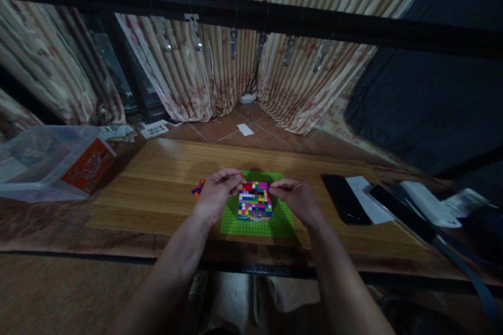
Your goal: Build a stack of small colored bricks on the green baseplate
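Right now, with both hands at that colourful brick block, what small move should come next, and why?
Probably a gentle downward press at the far top edge. The left hand and the right hand both have fingertips there, and the brick block stands on the green baseplate. Whether either pinches a loose brick is too small to tell.

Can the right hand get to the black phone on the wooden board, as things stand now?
Probably yes. The black phone lies flat on the wooden board, just right of the right hand, with bare board between them. The hand's fingers are at the brick block now.
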Demonstrator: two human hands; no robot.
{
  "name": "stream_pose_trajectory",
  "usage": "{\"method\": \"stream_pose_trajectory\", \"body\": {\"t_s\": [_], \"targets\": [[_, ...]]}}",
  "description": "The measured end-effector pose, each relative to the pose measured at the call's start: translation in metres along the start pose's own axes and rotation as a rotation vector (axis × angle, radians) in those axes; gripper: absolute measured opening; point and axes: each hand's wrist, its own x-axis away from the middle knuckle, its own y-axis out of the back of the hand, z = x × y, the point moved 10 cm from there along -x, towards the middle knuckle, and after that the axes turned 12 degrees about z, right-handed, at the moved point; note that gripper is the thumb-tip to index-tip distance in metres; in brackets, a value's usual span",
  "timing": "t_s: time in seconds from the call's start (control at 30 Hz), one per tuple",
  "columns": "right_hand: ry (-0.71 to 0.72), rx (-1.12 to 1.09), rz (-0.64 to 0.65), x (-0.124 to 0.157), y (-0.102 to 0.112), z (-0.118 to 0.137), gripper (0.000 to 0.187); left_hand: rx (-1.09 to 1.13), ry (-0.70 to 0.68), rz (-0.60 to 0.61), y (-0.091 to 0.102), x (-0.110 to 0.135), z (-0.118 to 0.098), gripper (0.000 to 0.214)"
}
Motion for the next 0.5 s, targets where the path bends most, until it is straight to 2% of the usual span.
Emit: {"method": "stream_pose_trajectory", "body": {"t_s": [0.33,0.5], "targets": [[0.023,0.059,-0.041,-0.0032,0.0007,-0.0004,0.02,-0.002,-0.005,-0.007,0.0004,0.0011,-0.0015,0.019],[0.001,0.043,-0.02,-0.0013,0.0001,-0.0014,0.027,-0.001,-0.016,0.001,-0.0002,-0.0004,-0.0003,0.015]]}}
